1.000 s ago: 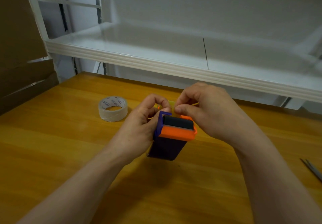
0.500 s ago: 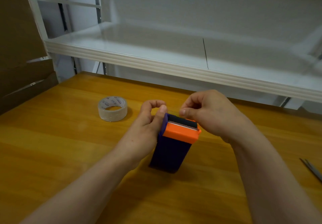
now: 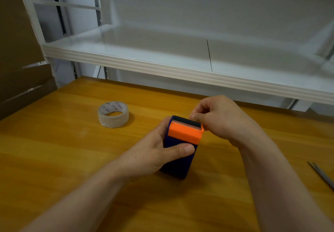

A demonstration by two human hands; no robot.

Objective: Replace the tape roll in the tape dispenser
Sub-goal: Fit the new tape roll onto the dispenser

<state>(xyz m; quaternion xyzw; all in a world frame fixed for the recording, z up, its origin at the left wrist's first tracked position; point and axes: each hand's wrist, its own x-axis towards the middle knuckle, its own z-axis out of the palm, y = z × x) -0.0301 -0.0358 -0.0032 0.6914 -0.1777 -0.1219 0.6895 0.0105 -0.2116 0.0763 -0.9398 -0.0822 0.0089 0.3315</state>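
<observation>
The tape dispenser (image 3: 184, 136), dark blue with an orange cutter head, stands on end on the wooden table (image 3: 72, 159) at the centre. My left hand (image 3: 153, 152) wraps its blue body from the left, thumb across the front face. My right hand (image 3: 220, 118) pinches at the dispenser's top right corner, by the serrated edge; what the fingertips hold is hidden. A clear tape roll (image 3: 113, 114) with a printed core lies flat on the table to the left, apart from both hands.
A white metal shelf (image 3: 180, 71) overhangs the table's far edge. Brown cardboard (image 3: 19, 51) leans at the left. Scissor blades (image 3: 323, 175) poke in at the right edge of the table.
My left hand slid down from the dispenser's top to grip its body, thumb now across the front. The dispenser came lower and nearer. My right hand stayed at the top corner.
</observation>
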